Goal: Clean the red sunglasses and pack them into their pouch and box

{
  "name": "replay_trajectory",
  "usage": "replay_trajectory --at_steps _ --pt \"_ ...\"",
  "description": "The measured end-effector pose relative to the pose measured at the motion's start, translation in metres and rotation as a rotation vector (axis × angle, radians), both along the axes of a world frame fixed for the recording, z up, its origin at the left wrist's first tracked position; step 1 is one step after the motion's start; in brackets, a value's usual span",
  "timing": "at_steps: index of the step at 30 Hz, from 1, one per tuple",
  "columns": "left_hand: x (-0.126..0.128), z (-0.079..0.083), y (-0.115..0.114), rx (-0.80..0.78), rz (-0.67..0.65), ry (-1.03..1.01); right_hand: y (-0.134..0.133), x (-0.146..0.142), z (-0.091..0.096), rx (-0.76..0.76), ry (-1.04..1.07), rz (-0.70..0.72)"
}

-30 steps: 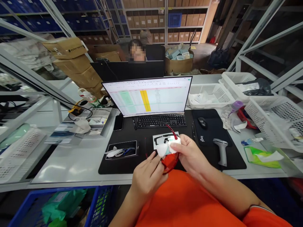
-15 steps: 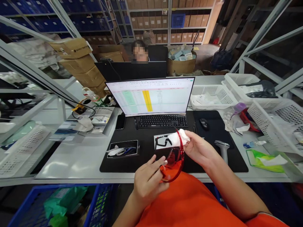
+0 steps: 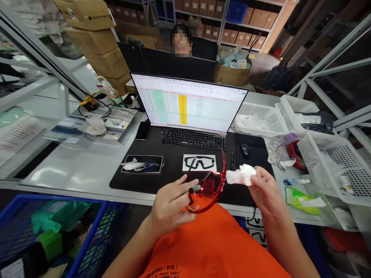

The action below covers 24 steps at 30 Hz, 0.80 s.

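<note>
Red-tinted glasses (image 3: 213, 189) with a curved red frame are held up in front of my orange shirt. My left hand (image 3: 174, 200) grips them at the left end of the lens, fingers closed around it. In my right hand (image 3: 268, 189) a crumpled white tissue (image 3: 245, 174) is pinched, its loose end reaching toward the frame's right side; whether it touches I cannot tell. Behind the glasses, a white card (image 3: 199, 162) with a black glasses outline lies on the black desk mat (image 3: 174, 181). An open box (image 3: 142, 165) with a whitish cloth and something blue inside sits left of it.
A monitor (image 3: 188, 102) and keyboard (image 3: 194, 138) stand behind. On the right are a mouse (image 3: 245, 150), white baskets (image 3: 336, 162) and a green packet (image 3: 301, 200). A blue crate (image 3: 98, 231) is below left. Another person (image 3: 181, 40) sits beyond the monitor.
My right hand has moved right and away from the glasses with the tissue, uncovering the card. My left hand still holds the glasses. The camera view has tilted and shifted.
</note>
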<state>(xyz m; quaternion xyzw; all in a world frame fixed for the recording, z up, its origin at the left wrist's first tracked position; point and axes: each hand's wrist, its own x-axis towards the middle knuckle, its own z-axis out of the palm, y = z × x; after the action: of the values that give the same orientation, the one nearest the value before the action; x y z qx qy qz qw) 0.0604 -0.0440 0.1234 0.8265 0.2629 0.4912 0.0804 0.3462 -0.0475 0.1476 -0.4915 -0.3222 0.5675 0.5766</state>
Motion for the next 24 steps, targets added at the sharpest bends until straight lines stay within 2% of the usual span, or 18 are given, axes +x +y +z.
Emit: replay_trajectory --at_steps 4,6,8,10,12,14,19,21,24 --pt "-0.004 0.005 -0.003 -0.109 -0.059 0.052 0.002 0.010 0.014 0.173 -0.121 -0.090" --pt "-0.005 0.009 -0.004 -0.193 -0.076 0.099 0.005 0.017 0.027 0.251 -0.257 -0.121" --pt "-0.005 0.014 -0.003 -0.236 -0.081 0.134 0.008 0.020 0.042 0.290 -0.423 -0.093" --pt "-0.005 0.018 -0.001 -0.253 -0.097 0.169 0.012 0.015 0.055 0.283 -0.557 0.067" --pt "-0.005 0.020 0.001 -0.266 -0.119 0.197 0.017 0.006 0.063 0.247 -0.616 0.313" --pt "-0.004 0.020 0.002 -0.274 -0.138 0.204 0.024 -0.003 0.068 0.200 -0.618 0.538" --pt "-0.002 0.020 0.004 -0.281 -0.167 0.183 0.036 -0.017 0.071 0.055 -0.532 0.957" --pt "0.000 0.019 0.005 -0.273 -0.182 0.177 0.039 -0.022 0.069 -0.024 -0.475 1.093" --pt "0.002 0.019 0.007 -0.258 -0.201 0.183 0.039 -0.028 0.062 -0.120 -0.364 1.188"
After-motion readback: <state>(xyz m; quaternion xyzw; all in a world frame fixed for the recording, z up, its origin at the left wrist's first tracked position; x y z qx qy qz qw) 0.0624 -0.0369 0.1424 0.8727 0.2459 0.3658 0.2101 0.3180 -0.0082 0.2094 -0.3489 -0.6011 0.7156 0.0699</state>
